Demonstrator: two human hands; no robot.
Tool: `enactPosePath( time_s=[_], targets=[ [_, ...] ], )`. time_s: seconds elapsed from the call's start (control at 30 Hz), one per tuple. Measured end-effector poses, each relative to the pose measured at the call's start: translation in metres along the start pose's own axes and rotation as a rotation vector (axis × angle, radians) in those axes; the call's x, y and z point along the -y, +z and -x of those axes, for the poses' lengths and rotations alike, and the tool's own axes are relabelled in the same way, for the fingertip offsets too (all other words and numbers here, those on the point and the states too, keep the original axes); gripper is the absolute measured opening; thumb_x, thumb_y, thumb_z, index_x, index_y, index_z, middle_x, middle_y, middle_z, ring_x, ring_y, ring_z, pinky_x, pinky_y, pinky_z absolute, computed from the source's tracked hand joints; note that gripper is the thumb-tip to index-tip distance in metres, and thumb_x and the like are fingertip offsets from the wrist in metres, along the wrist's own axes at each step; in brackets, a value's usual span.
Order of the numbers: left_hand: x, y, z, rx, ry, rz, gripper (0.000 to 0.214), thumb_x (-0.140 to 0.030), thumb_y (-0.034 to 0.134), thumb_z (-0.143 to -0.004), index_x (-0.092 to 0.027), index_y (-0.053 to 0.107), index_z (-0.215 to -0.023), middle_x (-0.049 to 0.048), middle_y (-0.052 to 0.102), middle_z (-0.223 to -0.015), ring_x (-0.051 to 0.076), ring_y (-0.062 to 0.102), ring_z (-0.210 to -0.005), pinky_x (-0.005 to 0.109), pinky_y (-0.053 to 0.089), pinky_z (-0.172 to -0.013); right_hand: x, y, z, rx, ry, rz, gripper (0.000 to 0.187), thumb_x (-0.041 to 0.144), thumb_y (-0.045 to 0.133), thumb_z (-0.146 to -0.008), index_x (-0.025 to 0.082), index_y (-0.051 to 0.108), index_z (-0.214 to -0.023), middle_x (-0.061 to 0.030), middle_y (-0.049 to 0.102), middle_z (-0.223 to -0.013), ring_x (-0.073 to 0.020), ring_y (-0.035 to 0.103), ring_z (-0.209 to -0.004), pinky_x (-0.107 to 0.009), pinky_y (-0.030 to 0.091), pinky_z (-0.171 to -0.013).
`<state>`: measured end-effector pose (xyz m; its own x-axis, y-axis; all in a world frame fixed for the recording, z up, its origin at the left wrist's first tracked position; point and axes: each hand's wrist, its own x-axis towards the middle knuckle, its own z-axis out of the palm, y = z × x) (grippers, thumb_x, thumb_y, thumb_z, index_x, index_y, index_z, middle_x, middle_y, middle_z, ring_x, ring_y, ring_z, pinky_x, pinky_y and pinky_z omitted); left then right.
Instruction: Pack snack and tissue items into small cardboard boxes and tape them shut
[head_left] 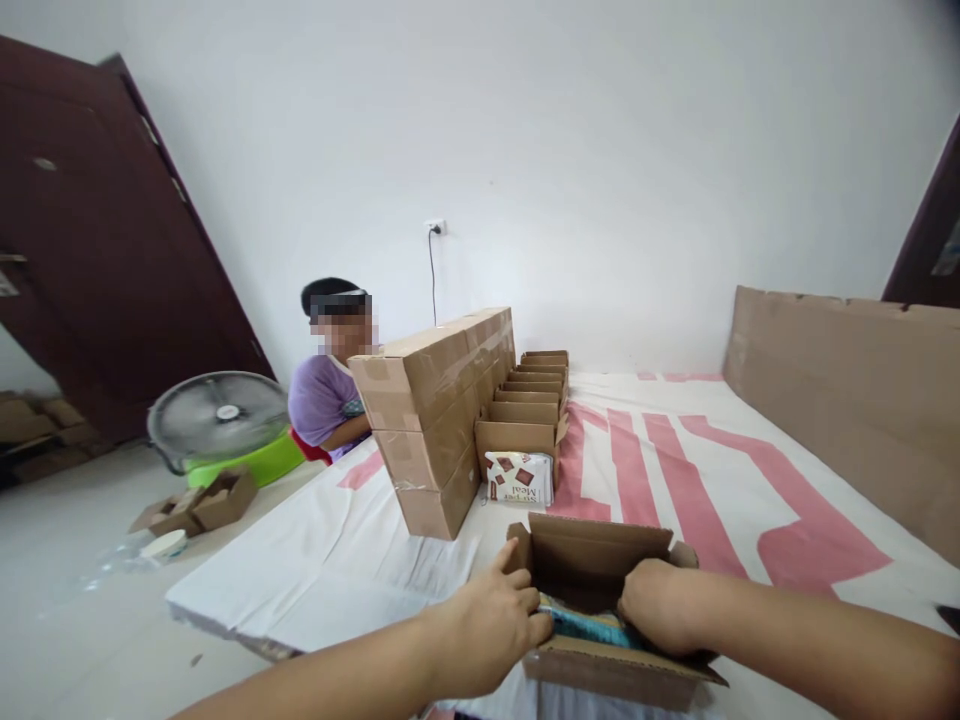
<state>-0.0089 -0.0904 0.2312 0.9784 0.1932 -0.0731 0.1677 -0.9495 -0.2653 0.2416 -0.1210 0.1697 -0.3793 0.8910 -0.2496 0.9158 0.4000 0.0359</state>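
Observation:
An open cardboard box (pixel 600 675) stands at the near edge of the table, its flaps up. Inside it lies a teal packet (pixel 589 627), only partly visible. My left hand (pixel 499 620) grips the box's left wall, index finger pointing up along the corner flap. My right hand (pixel 664 605) reaches into the box from the right, fingers curled at the packet's right end; its fingertips are hidden. Just beyond the box, a white printed packet (pixel 517 478) leans upright at the front of an open box (pixel 514 437).
Several open boxes (pixel 531 385) run in a row toward the wall, beside a stack of taped cartons (pixel 431 400). Someone in a purple top (pixel 319 400) sits behind that stack. A large cardboard sheet (pixel 840 400) stands at right. A fan (pixel 225 412) is on the left.

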Motion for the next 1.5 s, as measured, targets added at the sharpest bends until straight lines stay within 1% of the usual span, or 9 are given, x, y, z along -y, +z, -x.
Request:
enactPosePath(
  time_s=[0.1,0.3,0.6,0.7,0.83,0.9,1.03,1.27,1.5],
  targets=[
    [0.0,0.002,-0.001,-0.003,-0.005,-0.003,0.006,-0.021,0.054,-0.086,-0.021,0.059,-0.087,0.0023,0.071,-0.08,0.023,0.064,-0.076,0.057,0.03,-0.107,0.008,-0.015,0.006,0.119,-0.149,0.293,0.029,-0.006,0.065,-0.043,0.02,0.052,-0.038,-0.005,0.07,-0.052,-0.0333,0.073,-0.057,-0.035,0.051,-0.052],
    [-0.001,0.001,-0.002,-0.014,0.001,-0.033,0.004,-0.023,0.057,-0.083,-0.021,0.061,-0.084,0.0027,0.071,-0.077,0.022,0.064,-0.072,0.052,0.035,-0.103,0.008,-0.04,0.023,0.095,-0.157,0.299,0.025,0.001,0.061,-0.059,0.017,0.076,-0.072,-0.0074,0.076,-0.068,-0.0264,0.072,-0.061,-0.03,0.045,-0.053],
    [0.003,-0.004,-0.006,-0.018,0.013,0.051,0.034,-0.054,0.061,-0.084,-0.02,0.061,-0.079,0.0052,0.071,-0.077,0.024,0.065,-0.074,0.043,0.049,-0.088,-0.007,-0.076,0.051,-0.311,-0.036,-0.141,0.022,0.012,0.045,-0.085,0.02,0.066,-0.086,-0.006,0.071,-0.086,-0.0196,0.066,-0.071,-0.028,0.04,-0.06],
    [0.013,-0.017,-0.007,-0.194,-0.065,0.177,0.045,-0.063,0.054,-0.086,-0.019,0.062,-0.081,0.0068,0.069,-0.084,0.022,0.063,-0.076,0.035,0.051,-0.074,-0.016,-0.093,0.062,-0.442,0.011,-0.296,0.022,0.017,0.039,-0.091,0.021,0.061,-0.087,-0.0036,0.069,-0.079,-0.0184,0.063,-0.07,-0.028,0.042,-0.063],
    [0.045,-0.043,-0.016,-0.646,-0.379,0.486,0.043,-0.054,0.059,-0.088,-0.019,0.056,-0.114,0.0118,0.062,-0.114,0.026,0.06,-0.105,0.041,0.05,-0.09,-0.042,-0.119,0.067,-0.721,0.047,-0.473,0.021,0.026,0.037,-0.093,0.023,0.055,-0.084,0.0004,0.06,-0.072,-0.0166,0.057,-0.066,-0.028,0.042,-0.063],
    [0.066,-0.05,-0.029,-0.748,-0.555,0.842,0.062,-0.051,0.075,-0.075,-0.021,0.05,-0.124,0.0114,0.06,-0.122,0.028,0.058,-0.113,0.044,0.048,-0.095,-0.058,-0.13,0.059,-0.871,0.109,-0.561,0.019,0.031,0.038,-0.092,0.023,0.054,-0.084,0.0024,0.055,-0.067,-0.0165,0.053,-0.063,-0.028,0.04,-0.061],
    [0.103,-0.047,-0.067,-0.609,-0.559,1.554,0.069,-0.051,0.086,-0.06,-0.019,0.058,-0.114,0.0091,0.068,-0.107,0.026,0.067,-0.097,0.038,0.055,-0.083,-0.086,-0.146,0.022,-1.049,0.247,-0.749,0.016,0.033,0.043,-0.086,0.023,0.055,-0.081,0.0026,0.054,-0.067,-0.0182,0.052,-0.068,-0.03,0.041,-0.067],
    [0.153,-0.025,-0.117,-0.657,-0.649,1.719,0.04,-0.038,0.074,-0.083,-0.017,0.059,-0.113,0.0032,0.067,-0.093,0.014,0.066,-0.072,0.027,0.056,-0.061,-0.131,-0.142,-0.051,-1.043,0.321,-0.972,0.021,0.037,0.046,-0.089,0.02,0.054,-0.097,-0.0037,0.065,-0.09,-0.0189,0.061,-0.086,-0.031,0.049,-0.078],
    [0.191,0.005,-0.13,-0.728,-0.75,1.756,0.03,-0.032,0.061,-0.094,-0.016,0.059,-0.119,0.006,0.066,-0.11,0.017,0.066,-0.087,0.034,0.059,-0.073,-0.151,-0.11,-0.083,-0.834,0.35,-1.205,0.04,0.045,0.055,-0.092,0.014,0.051,-0.117,-0.0144,0.067,-0.113,-0.0216,0.066,-0.103,-0.034,0.053,-0.084]
  ],
)
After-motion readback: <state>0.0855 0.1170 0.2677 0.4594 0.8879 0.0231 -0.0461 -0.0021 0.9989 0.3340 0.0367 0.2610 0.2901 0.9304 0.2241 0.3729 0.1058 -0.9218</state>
